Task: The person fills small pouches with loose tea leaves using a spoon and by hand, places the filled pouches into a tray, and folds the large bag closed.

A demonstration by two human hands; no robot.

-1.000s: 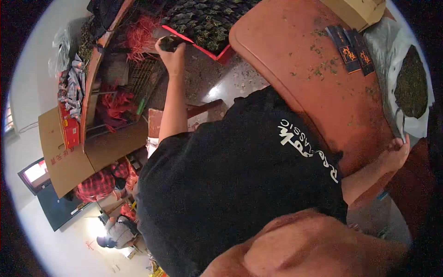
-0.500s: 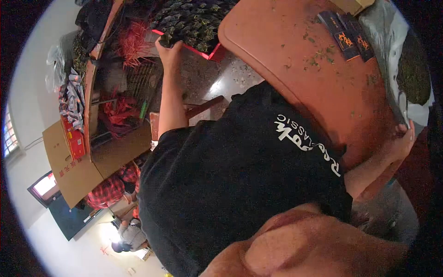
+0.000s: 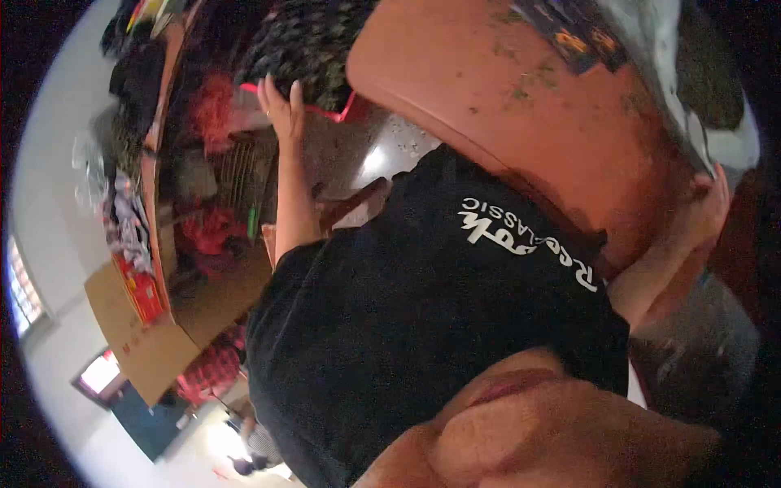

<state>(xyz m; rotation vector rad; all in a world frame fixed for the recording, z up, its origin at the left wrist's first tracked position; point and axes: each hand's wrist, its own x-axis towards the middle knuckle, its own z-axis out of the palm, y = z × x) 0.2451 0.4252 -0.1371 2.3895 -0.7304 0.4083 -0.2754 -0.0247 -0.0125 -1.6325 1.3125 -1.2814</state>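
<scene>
At the upper left, my left hand point(image 3: 281, 110) has its fingers stretched out and apart. It is at the red rim of a box point(image 3: 340, 116) packed with many small dark pouches point(image 3: 313, 49) that seem to hold dried leaves; blur hides whether it touches the rim. At the far right edge of the table, my right hand point(image 3: 711, 205) is closed around the end of a thin greyish thing point(image 3: 700, 142). What that is cannot be made out. Beyond it lies a white plastic liner point(image 3: 728, 148) with a heap of dark green leaves point(image 3: 720, 93).
Loose leaf bits point(image 3: 533, 81) are scattered on the reddish-brown table point(image 3: 455, 57). Black packets with orange print point(image 3: 576, 41) lie at its far side. To the left are red shreds point(image 3: 213, 110), a pile of silvery packets point(image 3: 128, 211) and a cardboard box point(image 3: 146, 350). Other people work at the lower left.
The view has shifted, so the table and box sit further left and up. My left hand's fingers have come off the box rim and spread. My right hand keeps its closed hold.
</scene>
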